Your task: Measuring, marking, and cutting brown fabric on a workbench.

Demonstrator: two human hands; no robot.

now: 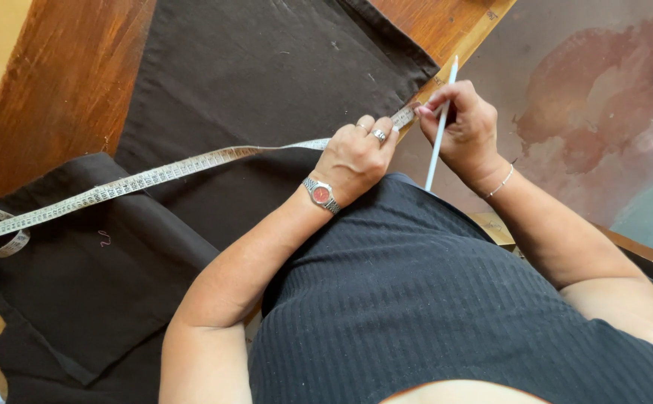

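Left hand [356, 158] presses tape measure [154, 176] onto dark cloth [267, 67]; right hand [463, 127] grip clamped on white pencil [440, 127].

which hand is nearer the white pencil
Right. The right hand holds the white pencil; the left hand is beside it, pressing the tape measure.

No packages, signs or screens in front of me. Closest thing to a label is the small pink chalk mark [104, 239] on the dark cloth [267, 75], just below the tape [154, 176]. Too small to make out its shape.
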